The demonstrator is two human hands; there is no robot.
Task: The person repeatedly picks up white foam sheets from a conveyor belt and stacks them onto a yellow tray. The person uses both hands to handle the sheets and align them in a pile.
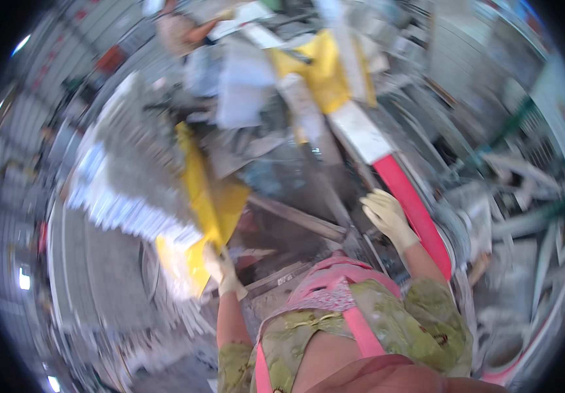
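Observation:
My left hand [221,270], in a cream glove, is at the near edge of a yellow sheet [199,190]. Blur hides whether its fingers grip that edge or only touch it. The yellow sheet lies against a tall, leaning stack of grey and white thin sheets [140,164]. On the other side, my right hand [385,215], gloved the same way, reaches forward with its fingers stretched out and nothing visible in them. It is beside a long red strip [415,216], whose far end meets a white section [363,133].
Another yellow sheet [318,65] drapes over the far end. A person's arm [204,31] shows at the far left. Between my hands, a bar [299,217] crosses a dark, cluttered recess. Scrap pieces and a green bar [538,219] crowd the right side.

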